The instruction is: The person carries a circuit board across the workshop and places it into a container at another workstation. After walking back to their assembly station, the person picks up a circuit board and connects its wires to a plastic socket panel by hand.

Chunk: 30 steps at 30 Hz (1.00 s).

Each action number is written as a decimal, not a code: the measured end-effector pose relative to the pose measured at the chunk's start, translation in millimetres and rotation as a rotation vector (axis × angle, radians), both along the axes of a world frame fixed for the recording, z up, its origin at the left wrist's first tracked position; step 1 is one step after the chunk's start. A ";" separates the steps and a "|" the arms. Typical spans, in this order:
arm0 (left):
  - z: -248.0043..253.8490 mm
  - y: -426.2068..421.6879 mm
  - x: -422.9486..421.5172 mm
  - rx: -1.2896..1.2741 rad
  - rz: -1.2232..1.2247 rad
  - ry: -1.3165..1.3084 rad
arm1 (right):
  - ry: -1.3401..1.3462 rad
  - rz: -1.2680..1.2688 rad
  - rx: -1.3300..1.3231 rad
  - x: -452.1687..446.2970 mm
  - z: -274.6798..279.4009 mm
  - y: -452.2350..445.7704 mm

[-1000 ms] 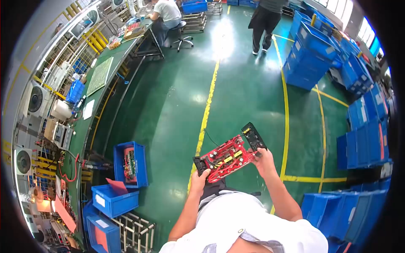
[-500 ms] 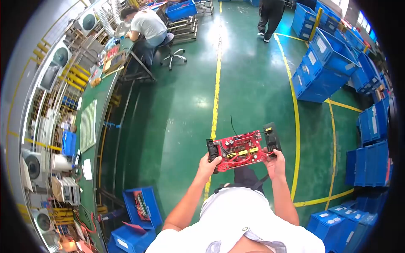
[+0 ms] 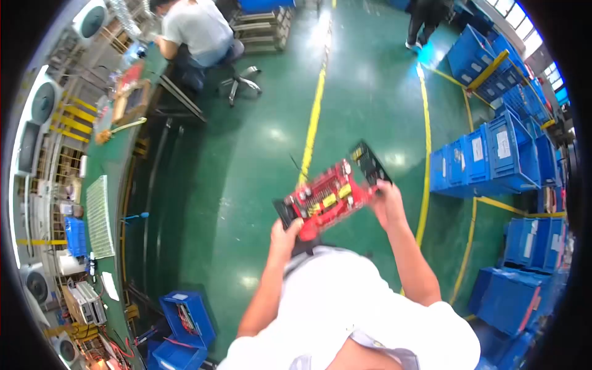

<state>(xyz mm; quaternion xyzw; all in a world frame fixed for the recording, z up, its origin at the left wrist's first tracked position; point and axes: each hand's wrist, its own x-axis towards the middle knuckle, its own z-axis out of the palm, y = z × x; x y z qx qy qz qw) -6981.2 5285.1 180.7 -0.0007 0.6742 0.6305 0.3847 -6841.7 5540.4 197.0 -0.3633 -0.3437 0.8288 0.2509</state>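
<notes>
We are holding a red circuit assembly above the green floor.
Our left hand is gripping its black end piece; our right hand is grasping the black panel.

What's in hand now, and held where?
A red, rectangular electronics assembly: left hand on its black end piece, right hand at the near end of the black rectangular panel beside its other end.

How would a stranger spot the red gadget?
Look toward the green floor beyond the white shirt. Between the left hand and the right hand is the red gadget. Its bright red body sets it apart from the black panel beside it.
</notes>
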 end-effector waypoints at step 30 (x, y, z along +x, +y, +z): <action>-44.0 668.4 -591.9 -0.016 0.115 -0.075 | -0.067 0.171 -0.202 -604.2 -48.6 696.5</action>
